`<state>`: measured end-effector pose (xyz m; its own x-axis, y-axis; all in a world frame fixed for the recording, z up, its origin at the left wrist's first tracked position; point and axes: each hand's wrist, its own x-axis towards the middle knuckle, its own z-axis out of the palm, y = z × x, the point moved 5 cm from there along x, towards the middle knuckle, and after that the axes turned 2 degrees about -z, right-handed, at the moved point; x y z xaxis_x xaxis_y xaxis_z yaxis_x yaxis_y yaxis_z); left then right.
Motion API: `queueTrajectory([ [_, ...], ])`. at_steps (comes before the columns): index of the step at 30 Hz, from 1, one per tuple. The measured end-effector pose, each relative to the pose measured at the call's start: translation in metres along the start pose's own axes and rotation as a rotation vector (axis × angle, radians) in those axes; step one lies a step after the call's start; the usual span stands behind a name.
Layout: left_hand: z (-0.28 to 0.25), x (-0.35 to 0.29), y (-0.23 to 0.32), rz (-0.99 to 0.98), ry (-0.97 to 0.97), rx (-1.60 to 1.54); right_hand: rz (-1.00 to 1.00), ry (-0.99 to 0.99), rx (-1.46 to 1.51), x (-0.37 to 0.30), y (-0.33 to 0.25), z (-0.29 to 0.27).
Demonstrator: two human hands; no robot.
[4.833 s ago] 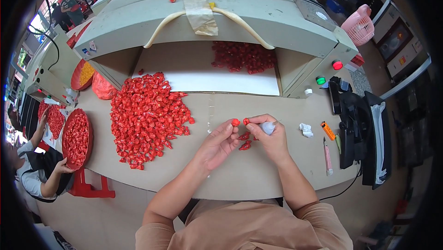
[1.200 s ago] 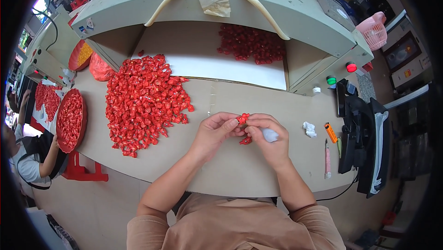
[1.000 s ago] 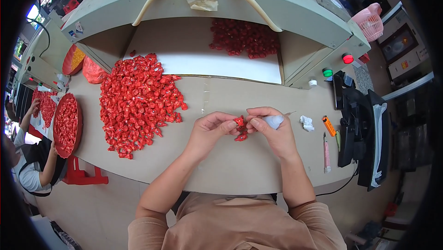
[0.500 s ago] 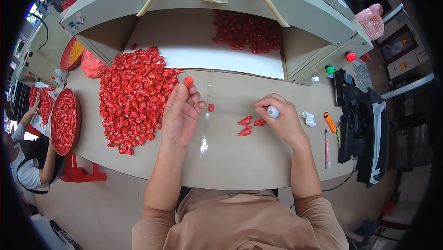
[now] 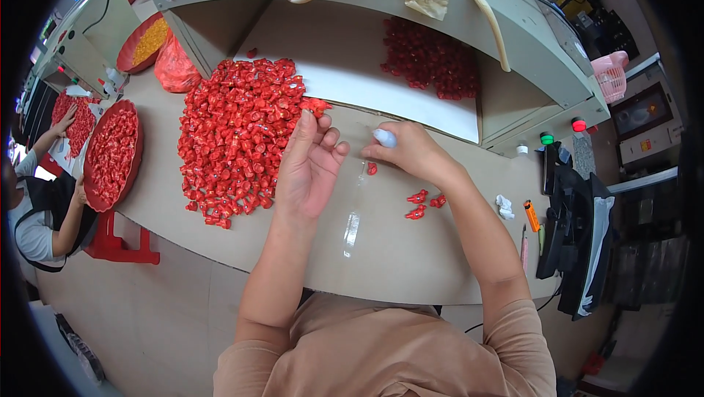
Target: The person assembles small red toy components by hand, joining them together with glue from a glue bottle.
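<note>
Along the near side, the curved edge of the table (image 5: 411, 265), with a broad stretch of open tabletop between that edge and three loose red pieces (image 5: 418, 197). More open tabletop rightward to a crumpled tissue (image 5: 504, 207). Across the nearer stretch, a strip of clear tape (image 5: 352, 234). On the far side, the mouth of a grey cabinet (image 5: 506, 104), with pale board (image 5: 345, 82) as open room between the big red pile (image 5: 238, 140) and a darker red pile (image 5: 433, 60) inside. Little room around the left hand (image 5: 315, 159), close against the big red pile's right edge, fingers half curled and tips by the red pieces there; cannot tell whether pinching one or merely near. In the right hand (image 5: 411, 151), fingers closed around a white bottle (image 5: 384, 137), over the far middle of the table.

Counted: four red pieces apart from the piles, three grouped and a single red piece (image 5: 372, 169) just below the right fingertips in view. Two piles, too many pieces to count. One bottle, one tissue, one orange tool (image 5: 531, 215), one slim pink tool (image 5: 524, 249). Two buttons, a red button (image 5: 578, 125) and a green button (image 5: 546, 138). Leftward, one red tray (image 5: 137, 149) of red pieces, held by a co-worker's hand (image 5: 79, 192).
</note>
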<state>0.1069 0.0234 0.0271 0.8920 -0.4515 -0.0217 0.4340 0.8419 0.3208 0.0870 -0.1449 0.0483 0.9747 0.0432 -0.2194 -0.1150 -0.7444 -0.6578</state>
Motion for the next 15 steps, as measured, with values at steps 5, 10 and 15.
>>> queueTrajectory([
  [5,-0.003,0.002,0.002,0.002,0.014,-0.019,0.023,-0.147,-0.135,0.008,-0.010,0.010],
  [10,0.004,-0.001,0.003,-0.005,0.026,-0.025,0.025,-0.132,-0.067,-0.002,0.007,0.008],
  [15,-0.002,0.001,0.002,-0.003,0.017,-0.019,-0.012,-0.074,0.037,-0.020,0.022,0.003],
])
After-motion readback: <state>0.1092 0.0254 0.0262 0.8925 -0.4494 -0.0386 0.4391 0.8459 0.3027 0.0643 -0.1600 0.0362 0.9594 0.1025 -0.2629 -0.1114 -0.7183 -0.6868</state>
